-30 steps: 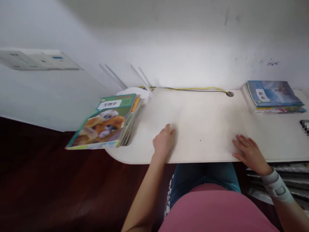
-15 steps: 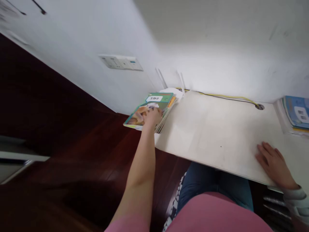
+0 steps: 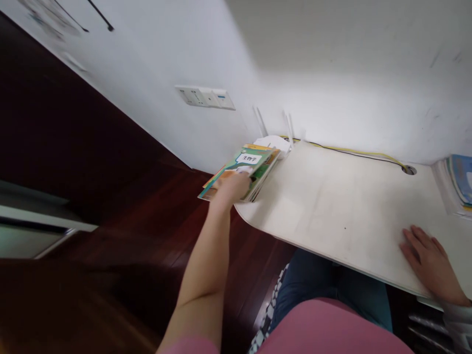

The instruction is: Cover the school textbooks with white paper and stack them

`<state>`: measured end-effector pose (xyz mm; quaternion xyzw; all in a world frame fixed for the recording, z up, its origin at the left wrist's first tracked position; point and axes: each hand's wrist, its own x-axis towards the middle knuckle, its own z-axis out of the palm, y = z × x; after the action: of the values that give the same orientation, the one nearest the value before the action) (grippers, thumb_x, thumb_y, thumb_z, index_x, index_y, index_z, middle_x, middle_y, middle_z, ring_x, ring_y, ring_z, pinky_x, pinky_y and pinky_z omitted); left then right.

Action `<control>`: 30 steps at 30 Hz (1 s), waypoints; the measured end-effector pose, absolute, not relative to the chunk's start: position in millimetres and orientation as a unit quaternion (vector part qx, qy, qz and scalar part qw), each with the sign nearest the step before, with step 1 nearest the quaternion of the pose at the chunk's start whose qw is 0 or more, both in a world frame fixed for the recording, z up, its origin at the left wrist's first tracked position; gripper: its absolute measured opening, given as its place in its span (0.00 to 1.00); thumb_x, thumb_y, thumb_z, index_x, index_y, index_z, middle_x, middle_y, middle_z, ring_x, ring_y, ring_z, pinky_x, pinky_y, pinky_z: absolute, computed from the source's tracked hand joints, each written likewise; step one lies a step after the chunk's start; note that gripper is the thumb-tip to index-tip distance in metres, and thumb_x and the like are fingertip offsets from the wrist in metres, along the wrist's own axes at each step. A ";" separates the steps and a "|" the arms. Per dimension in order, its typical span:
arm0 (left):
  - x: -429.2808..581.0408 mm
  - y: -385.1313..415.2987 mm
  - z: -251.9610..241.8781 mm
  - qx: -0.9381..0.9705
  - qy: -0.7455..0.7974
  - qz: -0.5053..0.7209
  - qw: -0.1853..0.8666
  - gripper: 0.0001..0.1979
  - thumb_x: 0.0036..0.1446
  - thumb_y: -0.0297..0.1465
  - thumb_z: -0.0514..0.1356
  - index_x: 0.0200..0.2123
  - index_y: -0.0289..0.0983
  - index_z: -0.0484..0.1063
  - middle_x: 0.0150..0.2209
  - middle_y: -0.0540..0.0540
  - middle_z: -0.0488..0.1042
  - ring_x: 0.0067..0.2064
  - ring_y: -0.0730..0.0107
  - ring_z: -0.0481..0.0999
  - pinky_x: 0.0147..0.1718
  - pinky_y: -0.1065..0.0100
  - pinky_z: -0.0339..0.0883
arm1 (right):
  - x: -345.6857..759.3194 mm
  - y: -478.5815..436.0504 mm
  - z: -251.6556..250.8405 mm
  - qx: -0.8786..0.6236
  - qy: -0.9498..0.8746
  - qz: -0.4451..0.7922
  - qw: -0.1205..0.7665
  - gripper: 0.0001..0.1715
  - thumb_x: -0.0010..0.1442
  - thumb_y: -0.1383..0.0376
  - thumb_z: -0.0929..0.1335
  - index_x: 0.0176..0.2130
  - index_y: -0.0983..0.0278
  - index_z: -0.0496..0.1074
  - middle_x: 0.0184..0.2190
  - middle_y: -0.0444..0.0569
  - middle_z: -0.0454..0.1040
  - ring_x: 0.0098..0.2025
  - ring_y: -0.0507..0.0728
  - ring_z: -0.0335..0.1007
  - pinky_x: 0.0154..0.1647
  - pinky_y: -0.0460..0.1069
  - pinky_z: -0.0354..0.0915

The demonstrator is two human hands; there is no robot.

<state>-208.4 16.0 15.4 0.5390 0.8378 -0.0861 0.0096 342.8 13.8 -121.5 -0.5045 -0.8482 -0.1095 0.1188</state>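
Observation:
A green biology textbook with an animal photo on its cover lies askew on top of a stack of books at the desk's left end. My left hand is closed around the textbook's right edge, and that edge is raised a little off the stack. The fingertips are partly hidden and blurred. Far to the right, my right hand rests flat on the white desk, fingers extended, holding nothing.
Behind the stack is a white router with upright antennas. A yellow cable and a black one run along the wall to a round desk hole. More books lie at the right. Wall sockets are at the left.
My left hand has shifted from lying on the cover to gripping the textbook's right edge. The textbook has turned and slid, baring an orange-topped book beneath. The whole view has swung slightly left.

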 end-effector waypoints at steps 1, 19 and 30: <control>-210.3 14.2 29.1 0.521 0.849 -0.081 -0.003 0.20 0.61 0.28 0.43 0.50 0.27 0.67 0.44 0.26 0.75 0.45 0.46 0.76 0.43 0.52 0.68 | 341.8 13.5 -120.8 -0.504 -0.848 -0.110 0.120 0.26 0.65 0.55 0.55 0.55 0.66 0.64 0.57 0.61 0.66 0.60 0.65 0.61 0.57 0.62 0.59; -12.8 20.6 -16.2 0.535 0.523 0.512 0.422 0.30 0.60 0.41 0.50 0.64 0.39 0.53 0.57 0.43 0.70 0.56 0.58 0.71 0.51 0.57 0.68 | 325.4 8.7 -102.4 -0.526 -0.837 -0.070 0.133 0.24 0.66 0.58 0.58 0.56 0.66 0.66 0.59 0.61 0.65 0.61 0.63 0.59 0.58 0.61 0.57; -36.5 19.9 -87.0 0.604 0.665 0.328 0.292 0.24 0.63 0.34 0.47 0.62 0.39 0.60 0.64 0.45 0.59 0.66 0.63 0.54 0.65 0.51 0.41 | 327.6 8.4 -101.2 -0.527 -0.837 -0.062 0.132 0.25 0.66 0.57 0.58 0.57 0.65 0.65 0.59 0.61 0.65 0.61 0.64 0.60 0.58 0.62 0.56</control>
<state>-36.5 19.9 -87.0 0.6037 0.6654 0.3276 0.2922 327.6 8.4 -101.2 -0.5273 -0.8371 -0.0620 0.1319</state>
